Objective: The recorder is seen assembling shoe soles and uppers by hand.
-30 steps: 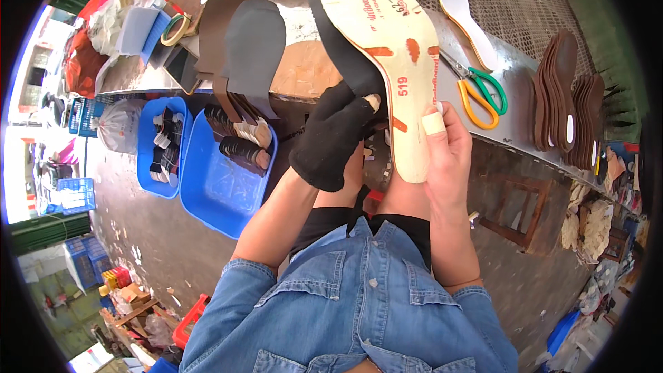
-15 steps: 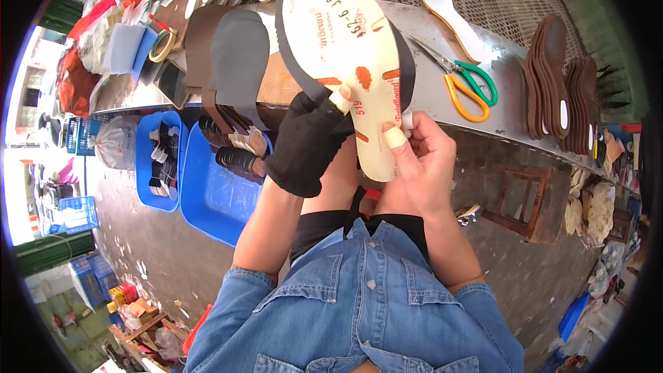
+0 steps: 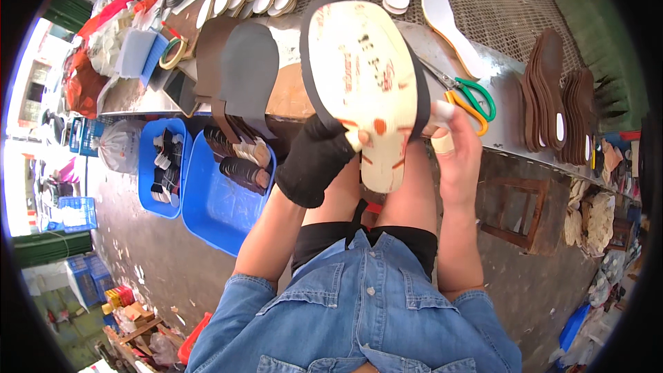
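A cream insole board (image 3: 359,62) with printed marks and reddish-brown patches is held up in front of me, its narrow end pointing down toward my knees. Behind it a dark sole-shaped piece (image 3: 314,79) sticks out along both sides. My left hand (image 3: 318,159), in a black glove with taped bare thumb, grips both layers at the narrowing left side. At the right edge is my right hand (image 3: 457,145), bare with tape on thumb and forefinger; its fingers are bent and apart, close to the dark rim. Whether the fingertips touch it is unclear.
On the metal bench lie scissors (image 3: 469,100) with green and yellow handles, brown sole stacks (image 3: 545,97), a grey sole piece (image 3: 250,62) and white soles (image 3: 449,27). Blue bins (image 3: 224,200) with strap-like parts stand at lower left. A wooden frame (image 3: 518,211) stands under the bench.
My right hand has left the board's narrow end and moved up and right to the dark rim. The board has shifted down and right and is more upright, still in my left hand.
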A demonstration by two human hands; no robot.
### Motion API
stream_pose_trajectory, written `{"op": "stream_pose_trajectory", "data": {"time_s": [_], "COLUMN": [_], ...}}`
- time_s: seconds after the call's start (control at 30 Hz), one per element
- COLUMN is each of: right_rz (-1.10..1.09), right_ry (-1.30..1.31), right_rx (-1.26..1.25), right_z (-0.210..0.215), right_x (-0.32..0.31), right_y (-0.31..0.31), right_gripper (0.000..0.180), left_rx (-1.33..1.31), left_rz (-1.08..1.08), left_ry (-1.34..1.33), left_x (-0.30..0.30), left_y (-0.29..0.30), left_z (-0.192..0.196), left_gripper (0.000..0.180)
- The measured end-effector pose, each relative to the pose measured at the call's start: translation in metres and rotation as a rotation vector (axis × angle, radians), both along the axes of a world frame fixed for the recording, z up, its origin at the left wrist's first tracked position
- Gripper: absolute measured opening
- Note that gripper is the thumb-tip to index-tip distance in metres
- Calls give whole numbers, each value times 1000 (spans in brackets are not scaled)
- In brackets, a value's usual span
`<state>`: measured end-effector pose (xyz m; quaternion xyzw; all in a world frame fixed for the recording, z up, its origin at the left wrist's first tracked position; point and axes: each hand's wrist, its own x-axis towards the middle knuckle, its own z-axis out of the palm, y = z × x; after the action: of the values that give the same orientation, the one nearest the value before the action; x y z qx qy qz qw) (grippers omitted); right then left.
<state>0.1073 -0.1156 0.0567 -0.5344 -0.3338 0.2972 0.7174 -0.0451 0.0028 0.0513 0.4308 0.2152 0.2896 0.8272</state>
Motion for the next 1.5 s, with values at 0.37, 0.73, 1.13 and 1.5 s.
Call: {"op": "stream_pose_trajectory", "data": {"time_s": [0.37, 0.73, 1.13, 1.5], "right_rz": [257, 413, -139, 266], "right_ry": [69, 92, -286, 7], "right_rx": [99, 55, -34, -99], "right_z": [9, 16, -1, 17], "right_x": [10, 18, -5, 24], "right_y": [12, 2, 20, 8], "right_gripper": [42, 28, 19, 20], "left_rx": [309, 140, 26, -189], "left_rz": [-48, -72, 65, 15], "left_ry": [137, -28, -86, -233], "left_x": [6, 2, 19, 14], "left_y": [-17, 3, -9, 2], "left_z": [-6, 34, -5, 4], "left_gripper": [27, 35, 29, 47]}}
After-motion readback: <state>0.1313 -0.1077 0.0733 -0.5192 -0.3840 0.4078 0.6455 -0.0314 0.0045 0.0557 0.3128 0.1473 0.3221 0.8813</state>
